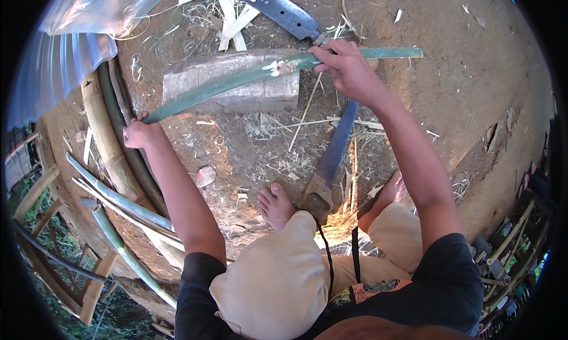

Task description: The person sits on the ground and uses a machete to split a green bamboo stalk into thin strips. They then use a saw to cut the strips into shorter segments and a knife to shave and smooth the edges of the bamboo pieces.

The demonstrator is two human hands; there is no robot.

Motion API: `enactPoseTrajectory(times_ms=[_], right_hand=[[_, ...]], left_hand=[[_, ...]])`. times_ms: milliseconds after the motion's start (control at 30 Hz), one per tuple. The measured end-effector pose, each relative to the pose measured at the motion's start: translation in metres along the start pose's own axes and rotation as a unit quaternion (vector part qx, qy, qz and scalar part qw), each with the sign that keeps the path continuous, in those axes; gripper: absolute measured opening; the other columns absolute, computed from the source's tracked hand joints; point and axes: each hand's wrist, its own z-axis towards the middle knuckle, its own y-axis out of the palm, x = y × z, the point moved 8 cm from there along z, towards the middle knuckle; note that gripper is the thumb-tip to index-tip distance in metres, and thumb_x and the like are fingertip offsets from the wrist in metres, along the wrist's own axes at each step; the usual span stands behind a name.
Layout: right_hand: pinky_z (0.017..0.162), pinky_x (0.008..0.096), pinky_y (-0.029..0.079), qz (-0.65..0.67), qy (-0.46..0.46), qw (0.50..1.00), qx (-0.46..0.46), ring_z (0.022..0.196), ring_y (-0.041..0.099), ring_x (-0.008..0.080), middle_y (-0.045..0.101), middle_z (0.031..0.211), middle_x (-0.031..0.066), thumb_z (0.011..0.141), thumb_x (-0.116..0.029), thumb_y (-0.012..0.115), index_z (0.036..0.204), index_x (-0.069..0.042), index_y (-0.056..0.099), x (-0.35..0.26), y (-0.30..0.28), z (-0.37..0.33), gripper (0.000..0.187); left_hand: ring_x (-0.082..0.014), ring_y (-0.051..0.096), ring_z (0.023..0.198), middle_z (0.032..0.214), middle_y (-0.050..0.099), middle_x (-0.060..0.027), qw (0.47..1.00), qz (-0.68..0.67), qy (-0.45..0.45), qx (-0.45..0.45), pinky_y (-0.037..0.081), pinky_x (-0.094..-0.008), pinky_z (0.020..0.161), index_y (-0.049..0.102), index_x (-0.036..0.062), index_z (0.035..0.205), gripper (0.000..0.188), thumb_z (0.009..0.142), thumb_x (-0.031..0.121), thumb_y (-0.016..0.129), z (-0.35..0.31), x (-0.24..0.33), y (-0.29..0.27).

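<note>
Across a log [266, 98] on the dirt ground [473, 73] runs a long green strip [219, 86], its left end nearer the person and its right end farther away; whether it touches the log cannot be told. The left hand [141, 131] is closed around the strip's left end, just beside a dark pole [113, 79] and a thick bamboo pole [109, 142]. The right hand [346, 71] grips the strip right of its middle, thumb on the near side, and the other end juts out beyond it. Just left of this grip, the strip bears a pale, rough patch.

Beyond the log lies a broad blade [281, 11] with two holes, its narrow end near the right hand, and pale slats [232, 14] beside it. Between the bare feet [276, 207] rests a saw's handle [318, 198], with its saw blade [338, 142] pointing toward the right hand. At lower left lie split bamboo lengths [121, 201]; a clear plastic sheet [106, 8] hangs at upper left.
</note>
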Motion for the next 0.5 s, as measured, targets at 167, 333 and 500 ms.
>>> enactPoseTrajectory(times_ms=[167,333,500], right_hand=[[0.085,0.0385,0.039,0.034,-0.024,0.999,0.012,0.097,0.054,0.0287,0.06,0.095,0.0096,0.074,0.003,0.067,0.114,-0.006,0.067,-0.019,0.007,0.017,0.041],[0.084,0.0388,0.039,0.006,0.0,1.0,0.001,0.098,0.054,0.0274,0.059,0.095,0.0101,0.074,0.003,0.067,0.112,-0.005,0.067,-0.013,0.01,0.006,0.038],[0.09,0.0393,0.04,-0.028,-0.017,0.999,0.024,0.104,0.055,0.0268,0.061,0.098,0.0092,0.08,-0.002,0.067,0.114,-0.005,0.066,-0.015,0.009,0.01,0.035]], left_hand=[[-0.0366,0.059,0.087,0.121,0.05,-0.0309,0.986,0.134,0.091,0.043,0.052,-0.0474,0.069,0.042,-0.008,0.126,0.036,0.098,0.013,0.048,0.087,0.026,-0.049],[-0.0437,0.046,0.126,0.133,0.048,-0.0308,0.686,0.511,0.484,0.185,0.037,-0.0579,0.104,0.05,-0.0049,0.126,0.047,0.094,0.028,0.059,-0.117,0.079,0.029],[-0.037,0.061,0.106,0.107,0.064,-0.0211,0.47,0.434,0.482,-0.599,0.046,-0.0446,0.096,0.061,-0.0026,0.115,0.032,0.096,0.024,0.056,-0.343,0.012,0.109]])
